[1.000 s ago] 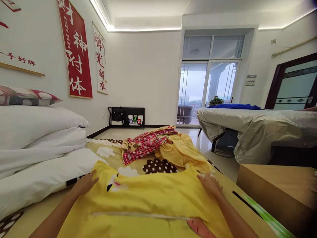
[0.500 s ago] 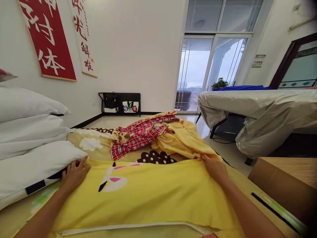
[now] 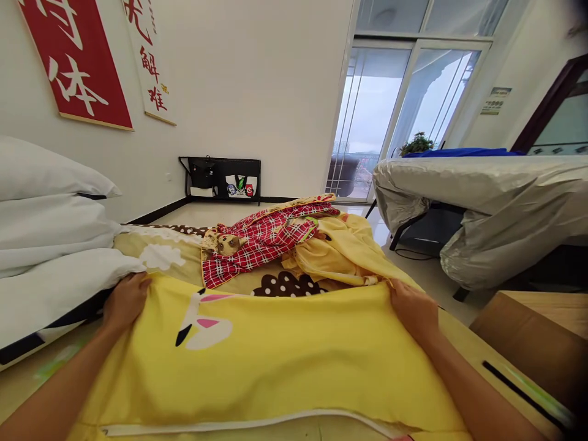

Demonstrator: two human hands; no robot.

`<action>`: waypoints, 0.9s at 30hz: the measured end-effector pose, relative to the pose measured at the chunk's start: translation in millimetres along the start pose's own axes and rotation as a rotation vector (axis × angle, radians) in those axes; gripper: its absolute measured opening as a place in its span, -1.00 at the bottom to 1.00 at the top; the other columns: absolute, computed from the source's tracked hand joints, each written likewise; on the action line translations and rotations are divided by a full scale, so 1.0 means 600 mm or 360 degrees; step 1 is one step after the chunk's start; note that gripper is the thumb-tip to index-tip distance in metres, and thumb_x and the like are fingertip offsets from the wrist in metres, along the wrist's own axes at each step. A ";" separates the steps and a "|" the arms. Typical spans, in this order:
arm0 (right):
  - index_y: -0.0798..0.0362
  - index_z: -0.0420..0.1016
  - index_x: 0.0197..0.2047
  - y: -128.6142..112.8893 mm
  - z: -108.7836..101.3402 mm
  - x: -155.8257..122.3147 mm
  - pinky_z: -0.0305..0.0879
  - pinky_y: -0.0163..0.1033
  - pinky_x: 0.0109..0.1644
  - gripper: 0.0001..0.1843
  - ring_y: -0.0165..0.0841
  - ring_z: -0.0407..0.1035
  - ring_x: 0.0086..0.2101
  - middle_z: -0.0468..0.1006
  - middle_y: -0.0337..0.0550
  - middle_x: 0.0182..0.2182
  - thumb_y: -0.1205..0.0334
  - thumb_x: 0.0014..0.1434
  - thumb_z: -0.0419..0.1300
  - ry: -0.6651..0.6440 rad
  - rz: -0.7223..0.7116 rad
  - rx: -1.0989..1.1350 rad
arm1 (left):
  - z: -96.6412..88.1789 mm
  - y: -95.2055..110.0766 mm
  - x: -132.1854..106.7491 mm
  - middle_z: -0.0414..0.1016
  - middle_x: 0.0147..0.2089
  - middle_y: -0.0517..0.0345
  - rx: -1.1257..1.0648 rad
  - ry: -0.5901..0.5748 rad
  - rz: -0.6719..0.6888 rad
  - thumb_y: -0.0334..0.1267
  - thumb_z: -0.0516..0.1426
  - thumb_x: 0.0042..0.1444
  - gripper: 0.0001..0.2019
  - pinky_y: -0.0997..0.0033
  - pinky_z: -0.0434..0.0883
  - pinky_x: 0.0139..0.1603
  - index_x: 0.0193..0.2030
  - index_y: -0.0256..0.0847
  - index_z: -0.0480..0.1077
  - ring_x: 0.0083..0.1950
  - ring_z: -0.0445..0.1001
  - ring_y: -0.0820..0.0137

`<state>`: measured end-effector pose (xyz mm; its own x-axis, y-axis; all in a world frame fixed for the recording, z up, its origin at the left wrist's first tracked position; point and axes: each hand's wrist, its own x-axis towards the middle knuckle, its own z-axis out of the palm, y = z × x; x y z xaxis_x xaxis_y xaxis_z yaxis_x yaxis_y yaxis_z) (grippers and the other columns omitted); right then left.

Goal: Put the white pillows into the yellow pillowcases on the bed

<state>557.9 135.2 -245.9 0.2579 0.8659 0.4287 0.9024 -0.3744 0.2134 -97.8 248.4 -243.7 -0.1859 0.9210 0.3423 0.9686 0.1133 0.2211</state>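
A yellow pillowcase [image 3: 285,349] with a white and pink printed figure lies stretched between my hands. A white zipper [image 3: 220,424] runs along its near side. At the far left corner, my left hand [image 3: 127,300] is closed on the fabric, right beside the stacked white pillows [image 3: 59,269]. My right hand [image 3: 414,308] pinches the far right corner, close to a crumpled pale-yellow cloth [image 3: 344,251]. The pillowcase's far edge is pulled taut and slightly raised between the two grips.
A red plaid cloth [image 3: 261,242] lies beyond on the patterned bedding [image 3: 160,257]. To the right are a wooden-topped box [image 3: 533,331] and a table draped in plastic sheeting [image 3: 478,190]. A black rack [image 3: 220,179] stands by the far wall.
My hands have drawn the pillowcase's far corners slightly further apart and upward, tightening the far edge. The camera view has tilted down a little.
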 end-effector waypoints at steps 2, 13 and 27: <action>0.13 0.48 -0.10 -0.005 -0.003 -0.002 0.19 -0.20 -0.29 -0.62 -0.16 0.47 -0.28 0.58 0.08 -0.32 0.18 0.35 -0.12 0.0023 0.0004 -0.0050 | 0.003 0.007 -0.010 0.44 0.06 -0.27 0.0019 -0.0038 -0.0020 -0.20 -0.18 0.23 -0.57 0.10 0.38 -0.06 0.05 -0.35 0.36 0.03 0.45 0.01; 0.08 0.20 0.27 -0.141 -0.118 -0.143 0.09 0.13 0.13 -0.46 -0.06 0.13 0.19 0.20 0.15 0.24 0.05 0.32 -0.16 0.0008 -0.0212 0.0556 | -0.090 0.134 -0.221 0.16 0.35 0.00 -0.0222 -0.0351 0.0878 0.01 -0.18 0.28 -0.45 0.17 0.14 0.33 0.30 -0.24 0.16 0.35 0.14 0.22; -0.17 0.04 0.35 0.062 -0.130 -0.373 -0.03 0.10 0.30 -0.34 -0.19 -0.06 0.29 0.04 -0.22 0.32 -0.22 0.26 -0.17 -0.0533 -0.0648 0.0450 | -0.114 -0.138 -0.419 0.08 0.38 0.22 0.0123 -0.0139 0.0696 -0.03 -0.16 0.30 -0.48 -0.08 0.18 0.24 0.38 0.13 -0.14 0.37 0.09 0.20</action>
<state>506.7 -98.2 -265.4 -0.0748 0.9959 0.0515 0.9965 0.0727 0.0406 -142.6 -17.9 -285.6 0.2552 0.9161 0.3093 0.9631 -0.2692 0.0027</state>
